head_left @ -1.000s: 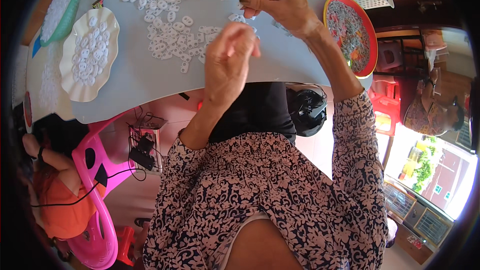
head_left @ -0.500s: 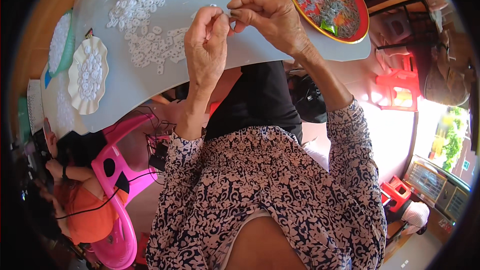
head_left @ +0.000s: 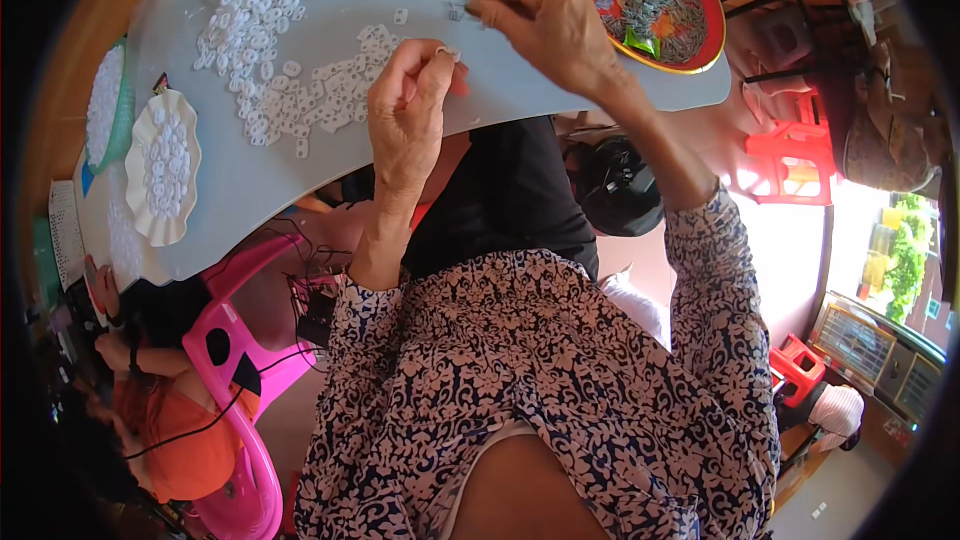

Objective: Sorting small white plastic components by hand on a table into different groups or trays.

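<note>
My left hand (head_left: 408, 120) is closed, with a small white plastic piece (head_left: 450, 53) pinched between thumb and forefinger. Up and to the right, my right hand (head_left: 560, 35) reaches over the grey table (head_left: 520, 80). Its thumb and fingers are drawn together, slightly blurred, beside a few small grey metal bits (head_left: 458, 10) on the tabletop; what they hold, if anything, is hidden. Many flat white two-holed pieces (head_left: 335, 90) lie left of my left hand, next to a heap of white oval pieces (head_left: 255, 15). Two single white pieces (head_left: 400, 16) lie apart from these.
A red-rimmed round tray (head_left: 715, 20) of grey metal pieces and a green wrapper sits at right. On the left stand a scalloped cream dish (head_left: 140, 180) of white ovals and a green basket (head_left: 124, 110). Another person in orange (head_left: 190, 430) sits by a pink chair (head_left: 225, 340).
My hands have parted: the right has moved off the left toward the metal bits on the table. The left keeps its white piece a little lower. The view has shifted slightly.
</note>
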`<state>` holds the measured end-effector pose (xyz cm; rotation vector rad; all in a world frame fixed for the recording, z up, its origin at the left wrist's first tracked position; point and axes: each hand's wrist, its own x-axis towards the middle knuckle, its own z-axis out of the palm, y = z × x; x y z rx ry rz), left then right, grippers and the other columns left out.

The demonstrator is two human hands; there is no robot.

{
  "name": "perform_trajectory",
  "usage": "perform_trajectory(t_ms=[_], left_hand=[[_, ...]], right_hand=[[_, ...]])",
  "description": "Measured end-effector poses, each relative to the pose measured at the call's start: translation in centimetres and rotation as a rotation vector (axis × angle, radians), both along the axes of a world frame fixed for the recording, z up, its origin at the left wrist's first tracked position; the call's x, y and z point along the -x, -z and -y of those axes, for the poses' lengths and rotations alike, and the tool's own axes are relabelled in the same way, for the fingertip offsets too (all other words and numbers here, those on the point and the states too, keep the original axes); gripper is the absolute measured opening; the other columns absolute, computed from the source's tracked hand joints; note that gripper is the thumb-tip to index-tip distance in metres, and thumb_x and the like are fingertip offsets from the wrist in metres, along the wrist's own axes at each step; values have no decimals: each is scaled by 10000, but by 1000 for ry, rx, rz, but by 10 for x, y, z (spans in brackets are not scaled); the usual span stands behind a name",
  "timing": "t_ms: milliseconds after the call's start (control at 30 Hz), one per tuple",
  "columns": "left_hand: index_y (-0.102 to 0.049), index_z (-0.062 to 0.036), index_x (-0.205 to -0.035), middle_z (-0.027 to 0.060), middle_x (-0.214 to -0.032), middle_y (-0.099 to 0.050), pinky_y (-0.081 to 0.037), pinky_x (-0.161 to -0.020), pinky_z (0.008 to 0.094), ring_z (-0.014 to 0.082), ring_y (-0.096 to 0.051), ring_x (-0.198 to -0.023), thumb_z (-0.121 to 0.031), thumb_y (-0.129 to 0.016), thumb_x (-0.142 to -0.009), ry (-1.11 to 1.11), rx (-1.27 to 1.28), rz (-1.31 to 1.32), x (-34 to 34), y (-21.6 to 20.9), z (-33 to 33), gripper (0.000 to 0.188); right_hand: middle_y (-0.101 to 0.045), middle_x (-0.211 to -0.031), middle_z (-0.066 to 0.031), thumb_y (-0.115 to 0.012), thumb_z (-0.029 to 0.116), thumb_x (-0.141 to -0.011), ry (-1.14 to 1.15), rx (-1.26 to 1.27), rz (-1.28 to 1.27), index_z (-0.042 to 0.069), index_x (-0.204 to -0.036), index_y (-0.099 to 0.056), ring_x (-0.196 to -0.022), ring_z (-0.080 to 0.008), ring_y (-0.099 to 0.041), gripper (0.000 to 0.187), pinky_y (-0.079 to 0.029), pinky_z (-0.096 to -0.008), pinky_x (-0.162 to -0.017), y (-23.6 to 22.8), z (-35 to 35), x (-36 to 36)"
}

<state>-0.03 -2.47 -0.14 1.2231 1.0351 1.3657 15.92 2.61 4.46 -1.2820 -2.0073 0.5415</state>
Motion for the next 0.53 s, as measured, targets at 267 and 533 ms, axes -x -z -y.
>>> perform_trajectory(t_ms=[267, 533], left_hand=[[-547, -3, -862, 18, -663, -551, -405, -573, 213, 73, -504, -600, -92, -538, -892, 21, -89, -79, -2, 3, 0, 94], [-548, -10, -862, 17, -644, -530, -397, -519, 205, 76, -496, -574, -79, -552, -897, 34, -106, -74, -9, 1, 5, 77]], right_hand=[[-602, -704, -152, -544, 118, -786, -454, -553, 557, 12, -717, -611, -685, -339, -598, 144, -482, -404, -657, -13, -60, -10], [-601, -707, -148, -555, 141, -783, -549, -249, 686, 42, -690, -606, -706, -305, -609, 145, -488, -386, -660, 12, -94, -10]])
